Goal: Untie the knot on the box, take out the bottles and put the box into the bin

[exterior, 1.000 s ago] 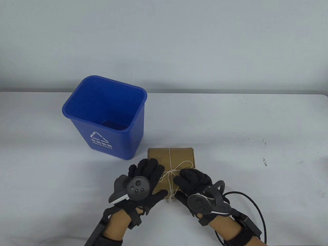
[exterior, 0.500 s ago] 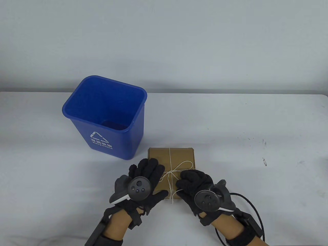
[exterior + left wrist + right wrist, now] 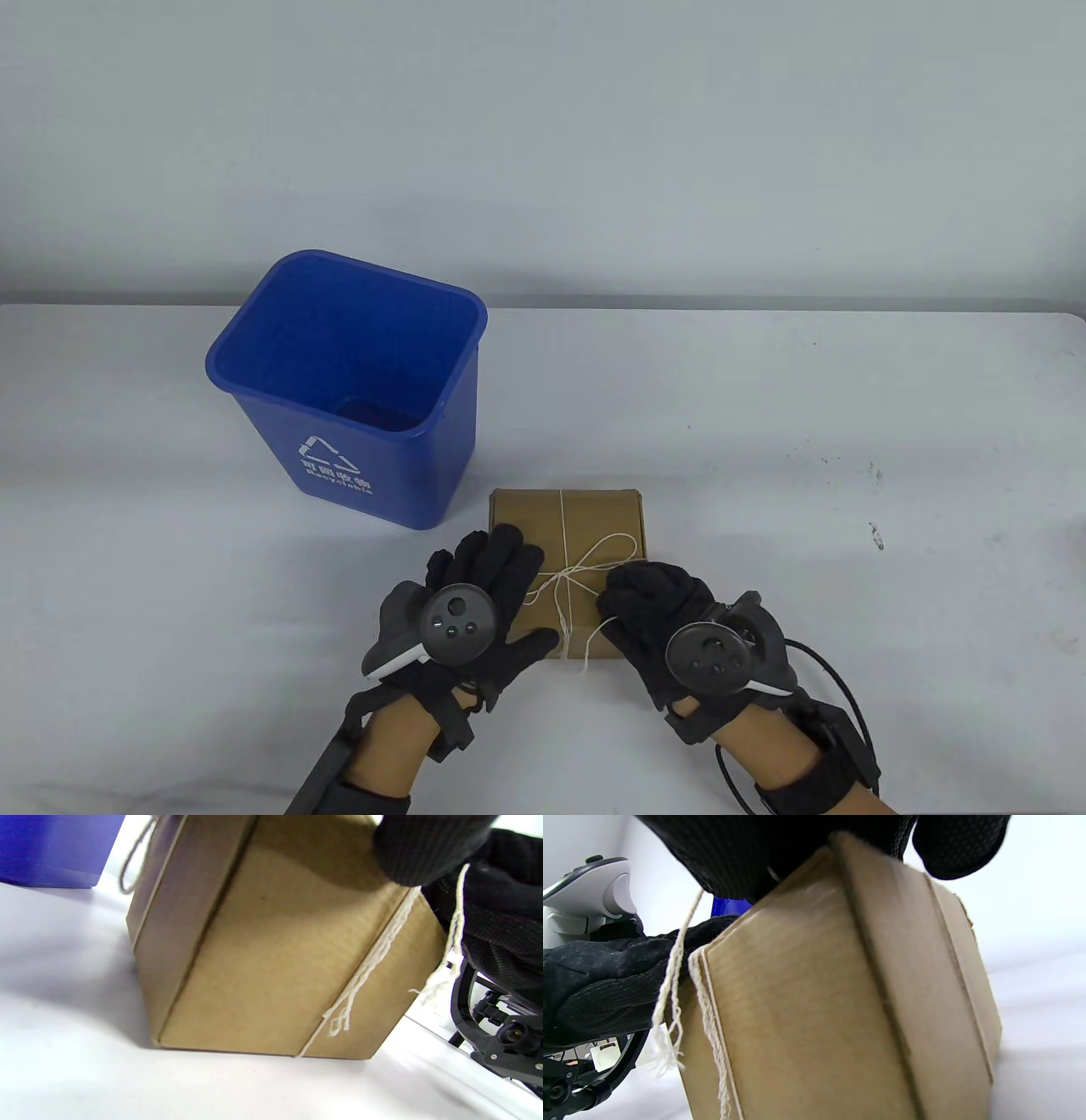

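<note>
- Table view: a brown cardboard box (image 3: 567, 543) sat on the white counter (image 3: 806, 407), near the front edge, just right of and nearer than an upright blue recycling bin (image 3: 352, 386).
- White string (image 3: 562, 518) ran across the box top and was tied in a bow knot (image 3: 563, 578) near its middle, with loops lying to the right.
- The left hand (image 3: 484, 607) lay on the near-left part of the box, fingers (image 3: 501, 548) straight and flat against the cardboard, thumb along the near edge.
- The right hand (image 3: 657, 611) sat at the near-right corner of the box, fingers curled, pinching a loose string end (image 3: 594, 641) that slanted down past the box front.
- A black cable (image 3: 840, 679) looped on the counter beside the right wrist.

- Left wrist view: the box (image 3: 275, 955) stood flat on the counter (image 3: 63, 1027), the bin (image 3: 55, 849) at far left behind it.
- String (image 3: 373, 959) ran down the box front; a frayed end (image 3: 454, 938) hung from the right hand (image 3: 500, 912).

- Right wrist view: the right hand's fingers (image 3: 963, 844) rested over the top edge of the box (image 3: 840, 1005).
- The string end (image 3: 674, 963) dropped from the glove beside the left hand (image 3: 602, 984), ending in a frayed tip.
- A sliver of the bin (image 3: 729, 906) showed behind the box.
</note>
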Available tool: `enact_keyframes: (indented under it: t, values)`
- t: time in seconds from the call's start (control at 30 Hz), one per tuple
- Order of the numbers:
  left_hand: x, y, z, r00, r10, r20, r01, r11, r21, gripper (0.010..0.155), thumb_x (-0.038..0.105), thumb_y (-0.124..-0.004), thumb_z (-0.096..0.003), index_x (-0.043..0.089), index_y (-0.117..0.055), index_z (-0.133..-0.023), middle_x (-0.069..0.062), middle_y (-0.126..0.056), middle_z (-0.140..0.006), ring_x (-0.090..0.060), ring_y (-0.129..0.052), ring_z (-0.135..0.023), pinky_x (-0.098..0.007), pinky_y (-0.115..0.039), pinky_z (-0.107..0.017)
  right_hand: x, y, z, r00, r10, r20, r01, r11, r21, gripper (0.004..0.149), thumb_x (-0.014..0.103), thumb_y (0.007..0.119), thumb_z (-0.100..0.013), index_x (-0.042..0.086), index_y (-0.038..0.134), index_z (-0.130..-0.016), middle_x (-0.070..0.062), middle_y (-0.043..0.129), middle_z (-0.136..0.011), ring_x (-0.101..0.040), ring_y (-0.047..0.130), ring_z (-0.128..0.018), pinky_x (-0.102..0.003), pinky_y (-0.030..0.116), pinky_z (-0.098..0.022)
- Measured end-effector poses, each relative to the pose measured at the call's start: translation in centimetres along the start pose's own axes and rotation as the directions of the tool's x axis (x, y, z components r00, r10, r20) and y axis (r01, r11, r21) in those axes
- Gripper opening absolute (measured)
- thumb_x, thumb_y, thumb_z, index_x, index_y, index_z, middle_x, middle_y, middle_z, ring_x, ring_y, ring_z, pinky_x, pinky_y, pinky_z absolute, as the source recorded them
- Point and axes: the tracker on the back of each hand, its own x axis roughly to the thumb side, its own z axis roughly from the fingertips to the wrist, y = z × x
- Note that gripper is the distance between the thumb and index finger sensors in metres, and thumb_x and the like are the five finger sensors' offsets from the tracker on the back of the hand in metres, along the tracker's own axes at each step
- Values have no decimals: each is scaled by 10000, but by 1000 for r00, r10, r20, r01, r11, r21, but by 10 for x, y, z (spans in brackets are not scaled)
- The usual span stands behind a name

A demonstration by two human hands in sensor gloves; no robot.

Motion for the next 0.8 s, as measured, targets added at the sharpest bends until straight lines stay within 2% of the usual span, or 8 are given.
enact_keyframes:
  t: [0.3,0.8]
  values:
    - [-2,0,1,1000,9,-4,-9,1000,-2,909,652,-661,-481,273,-172,-1146,-58,-56,-1187,-600,-222,-1079,-830,-221,-692,-14,-7,3,999,-14,-42,12,999,-46,352,334,720,-498,175,778,-807,-64,691,-914,-354,706,-802,-570,635,-557]
    - [-4,0,2,1000,8,-8,-8,1000,-2,908,653,-659,-480,276,-166,-1144,-57,-50,-1186,-598,-224,-1079,-830,-222,-690,-34,-16,7,994,-31,-108,24,998,-57,355,328,723,-495,156,787,-799,-84,715,-899,-372,752,-781,-581,649,-553]
